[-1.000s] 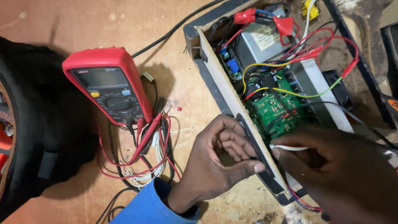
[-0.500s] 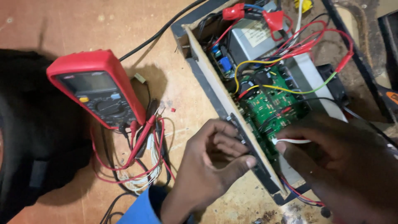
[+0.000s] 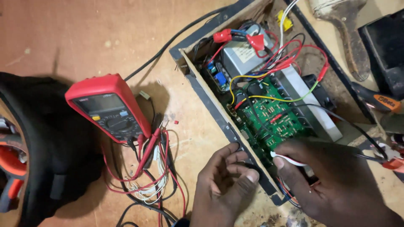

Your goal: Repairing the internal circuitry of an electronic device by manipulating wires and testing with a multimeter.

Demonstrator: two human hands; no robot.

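View has drifted left a little; left hand (image 3: 223,185) still braces the open wooden case (image 3: 210,101) by its near wall, fingers curled on it. Right hand (image 3: 336,185) pinches a white wire (image 3: 288,159) over the green circuit board (image 3: 273,117), mid-tabletop, steadying it.

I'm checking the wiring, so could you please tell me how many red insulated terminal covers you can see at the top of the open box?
2: one red cover at the box's upper left corner, another just right of it on the grey block. Others may be hidden beneath the wires.
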